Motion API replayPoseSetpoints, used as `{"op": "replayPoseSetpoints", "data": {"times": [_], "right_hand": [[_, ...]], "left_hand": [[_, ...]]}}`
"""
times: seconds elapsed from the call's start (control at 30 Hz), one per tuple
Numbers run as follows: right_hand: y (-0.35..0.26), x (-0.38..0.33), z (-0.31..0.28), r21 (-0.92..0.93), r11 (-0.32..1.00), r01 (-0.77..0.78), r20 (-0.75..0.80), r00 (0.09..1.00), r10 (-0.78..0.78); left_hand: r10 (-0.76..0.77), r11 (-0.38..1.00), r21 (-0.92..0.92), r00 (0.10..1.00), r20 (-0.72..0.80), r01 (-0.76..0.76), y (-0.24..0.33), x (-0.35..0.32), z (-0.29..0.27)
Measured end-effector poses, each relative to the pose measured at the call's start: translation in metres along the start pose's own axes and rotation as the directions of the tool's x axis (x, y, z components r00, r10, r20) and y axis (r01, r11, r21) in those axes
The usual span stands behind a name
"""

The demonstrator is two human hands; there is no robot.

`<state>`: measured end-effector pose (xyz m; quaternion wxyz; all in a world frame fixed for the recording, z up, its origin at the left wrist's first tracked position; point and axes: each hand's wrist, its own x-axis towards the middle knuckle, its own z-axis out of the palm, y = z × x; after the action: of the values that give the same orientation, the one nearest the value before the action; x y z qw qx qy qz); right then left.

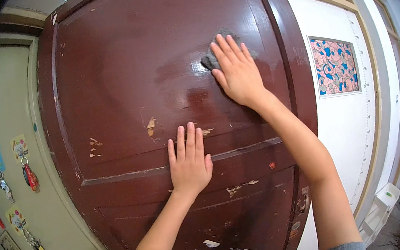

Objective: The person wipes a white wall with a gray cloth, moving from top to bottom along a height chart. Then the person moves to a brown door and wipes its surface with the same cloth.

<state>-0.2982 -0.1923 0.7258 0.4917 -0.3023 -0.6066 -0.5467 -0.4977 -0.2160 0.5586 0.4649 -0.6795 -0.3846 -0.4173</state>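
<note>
A dark red-brown panelled door fills the middle of the view, its glossy paint chipped in several spots. High on its right part, my right hand presses a grey cloth flat against the upper panel. The palm covers much of the cloth, and the fingers lie stretched over it. Lower and to the left, my left hand rests flat on the door near the panel's lower moulding, fingers extended, holding nothing. A patch of bare, peeled paint shows just above and left of it.
At the left, a pale green wall carries keychains on stickers and a wall socket. To the right stands a white door with a patterned pane. A metal latch sits on the brown door's right edge. White plastic shelving stands lower right.
</note>
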Motion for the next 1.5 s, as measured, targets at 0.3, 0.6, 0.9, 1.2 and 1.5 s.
{"op": "replayPoseSetpoints", "data": {"times": [0.3, 0.6, 0.9, 1.2, 1.5], "right_hand": [[0.062, -0.03, -0.009, -0.008, 0.98, -0.2, -0.056, 0.978, 0.2], [0.047, -0.098, -0.032, 0.107, 0.978, -0.177, 0.051, 0.984, 0.173], [0.028, -0.102, -0.038, 0.092, 0.986, -0.14, 0.165, 0.978, 0.124], [-0.024, 0.001, 0.007, 0.051, 0.999, -0.015, -0.006, 1.0, 0.015], [-0.108, 0.036, 0.024, 0.083, 0.988, 0.133, 0.125, 0.982, -0.143]], "left_hand": [[-0.01, 0.999, 0.046, 0.999, 0.03, 0.008, 0.004, 0.001, -0.001], [-0.005, 0.999, 0.048, 1.0, 0.031, 0.004, 0.005, 0.002, -0.002], [0.018, 1.0, 0.02, 1.0, 0.001, -0.018, 0.003, 0.002, 0.002], [0.025, 0.999, -0.02, 0.999, -0.037, -0.026, 0.002, 0.002, -0.003], [0.047, 0.996, -0.07, 0.996, -0.073, -0.052, -0.002, 0.002, -0.001]]}}
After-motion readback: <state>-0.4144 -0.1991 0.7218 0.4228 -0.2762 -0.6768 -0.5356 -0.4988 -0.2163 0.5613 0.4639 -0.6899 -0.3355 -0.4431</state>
